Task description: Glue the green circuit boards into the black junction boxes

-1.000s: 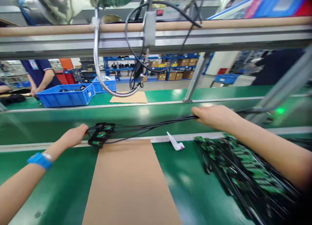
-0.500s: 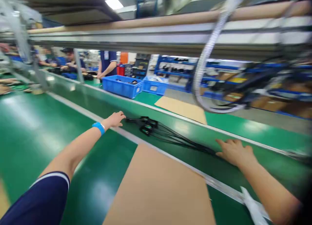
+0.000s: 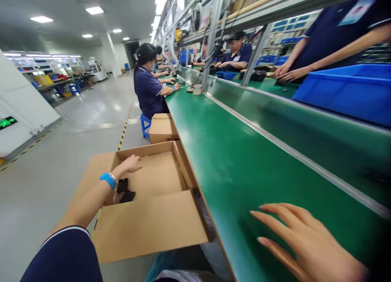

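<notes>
my left hand (image 3: 132, 164) hovers open and empty over the cardboard box (image 3: 152, 229), just beyond the small black parts (image 3: 124, 191) on its floor. my right hand (image 3: 305, 245) lies flat, fingers spread, on the green bench (image 3: 232, 151). the parts look light and rigid; i'd pinch one by its body.

Facing down a long factory hall, with ceiling light panels (image 3: 41, 19) glowing over a grey floor (image 3: 91, 115), a yellow-black floor line (image 3: 125, 125) running far, a white wall (image 3: 21, 98) standing near left, and a green workbench (image 3: 232, 159) stretching far along the right under metal racking (image 3: 214, 25).
</notes>
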Tool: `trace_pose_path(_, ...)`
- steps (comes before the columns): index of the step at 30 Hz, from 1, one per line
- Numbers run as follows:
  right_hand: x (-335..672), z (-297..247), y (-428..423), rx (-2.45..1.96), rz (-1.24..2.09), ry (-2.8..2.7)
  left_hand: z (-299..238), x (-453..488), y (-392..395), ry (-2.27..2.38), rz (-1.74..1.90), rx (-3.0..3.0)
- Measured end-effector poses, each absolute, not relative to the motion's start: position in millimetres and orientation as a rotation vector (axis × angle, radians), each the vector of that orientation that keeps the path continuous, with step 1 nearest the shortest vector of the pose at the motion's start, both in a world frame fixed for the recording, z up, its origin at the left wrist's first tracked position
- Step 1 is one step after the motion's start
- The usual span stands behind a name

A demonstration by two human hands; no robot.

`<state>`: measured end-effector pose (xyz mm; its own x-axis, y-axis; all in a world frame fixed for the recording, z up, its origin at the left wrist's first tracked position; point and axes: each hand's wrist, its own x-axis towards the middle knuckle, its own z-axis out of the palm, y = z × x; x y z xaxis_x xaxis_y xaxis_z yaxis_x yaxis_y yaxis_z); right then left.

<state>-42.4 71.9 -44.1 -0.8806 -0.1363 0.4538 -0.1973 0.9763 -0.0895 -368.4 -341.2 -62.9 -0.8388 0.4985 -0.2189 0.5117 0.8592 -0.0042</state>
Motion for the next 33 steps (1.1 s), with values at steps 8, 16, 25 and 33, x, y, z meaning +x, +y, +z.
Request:
trace_pose_path(8, -145, -29, -65, 0.592, 0.447, -3.124, -162, -323, -420, 2.67, 0.065, 0.547)
trace_pose_path(16, -158, -43, -96, 0.588, 0.528, -3.28, -169, -331, -388, 2.544, 0.374, 0.718)
trace_pose_path(25, -158, -37, -112, 0.627, 0.201, -2.797, -79, -301, -305, 2.401, 0.878, 0.972)
trace_pose_path(33, -19, 13, -38, 0.251, -0.113, -2.795, -28, -226, -171, 1.656, 1.101, 1.412)
